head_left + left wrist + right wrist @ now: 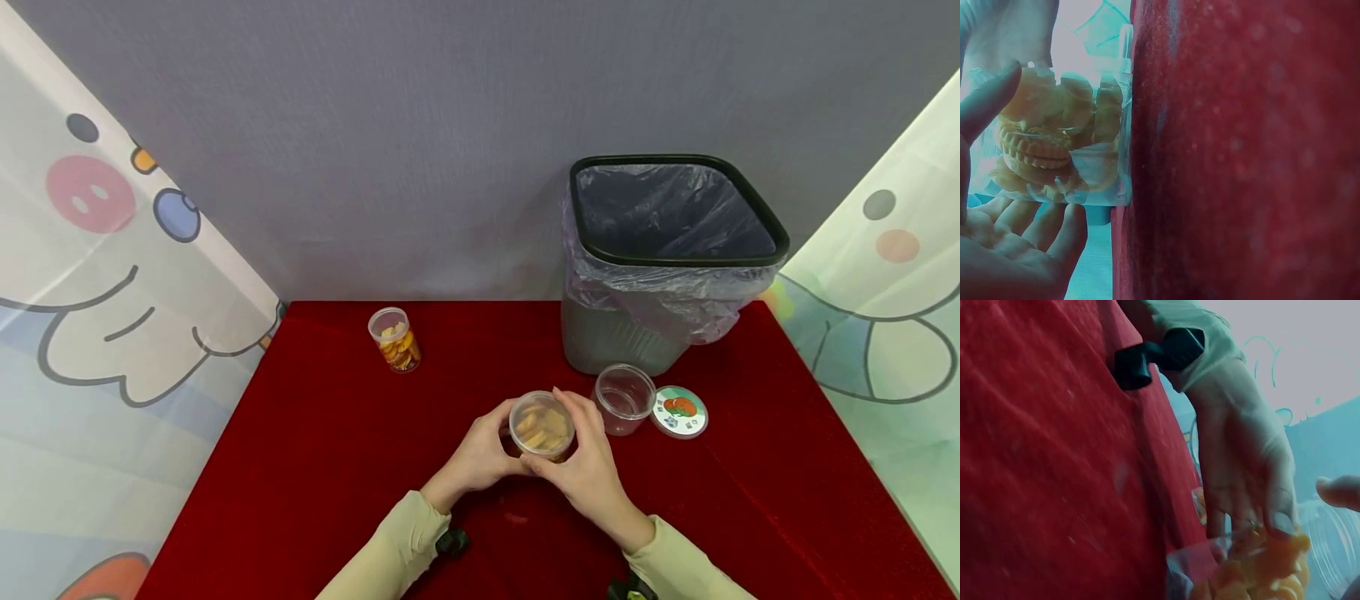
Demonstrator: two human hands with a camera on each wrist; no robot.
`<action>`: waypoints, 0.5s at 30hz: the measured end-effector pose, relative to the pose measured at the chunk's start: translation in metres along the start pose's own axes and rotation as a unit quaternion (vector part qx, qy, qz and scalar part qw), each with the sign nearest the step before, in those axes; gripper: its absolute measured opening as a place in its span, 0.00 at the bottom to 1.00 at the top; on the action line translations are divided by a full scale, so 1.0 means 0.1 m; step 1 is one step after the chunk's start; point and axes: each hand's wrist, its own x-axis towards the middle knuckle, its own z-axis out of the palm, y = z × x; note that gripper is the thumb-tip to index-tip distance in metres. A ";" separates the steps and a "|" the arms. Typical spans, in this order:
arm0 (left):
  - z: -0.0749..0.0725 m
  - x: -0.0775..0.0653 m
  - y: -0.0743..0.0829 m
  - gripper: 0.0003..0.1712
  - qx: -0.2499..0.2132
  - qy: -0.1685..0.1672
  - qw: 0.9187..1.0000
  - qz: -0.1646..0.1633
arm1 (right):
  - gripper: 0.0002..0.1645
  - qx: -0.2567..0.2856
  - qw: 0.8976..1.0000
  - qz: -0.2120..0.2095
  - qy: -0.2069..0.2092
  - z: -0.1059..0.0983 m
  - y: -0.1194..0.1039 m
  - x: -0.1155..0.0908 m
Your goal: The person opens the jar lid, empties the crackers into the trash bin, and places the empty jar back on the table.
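A clear jar of biscuits point(542, 427) is held upright near the middle of the red cloth point(315, 467), between the two hands, its base seen close against the cloth in the left wrist view. The left side of the jar is gripped by the left hand point(483, 454), its fingers and thumb curved round the wall; the right side is likewise clasped by the right hand point(587, 458), parted only to the jar's width. A wide stretch of cloth is left to the left of the hands and between them and the back edge, which is bounded by the grey wall point(420, 167). Near that edge, well apart on the left, a second biscuit jar point(397, 348) is placed. On the right, room is narrowed by an open clear jar point(624, 404), stood just beside the right hand and in front of a bin point(622, 337) lined with a plastic bag point(675, 296). A round lid point(680, 412) is laid beside the open jar; on its green-and-white label, orange-red fruit is pictured, while the small characters are too small to be read.
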 end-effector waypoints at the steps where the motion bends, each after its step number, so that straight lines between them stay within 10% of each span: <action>1: 0.00 0.00 0.00 0.50 -0.001 0.000 1.000 0.000 | 0.60 -0.001 1.000 -0.004 -0.005 -0.01 0.01 0.01; 15: 0.02 0.00 0.02 0.52 0.000 -0.004 1.000 -0.017 | 0.58 0.022 0.997 -0.021 -0.077 -0.17 0.12 0.08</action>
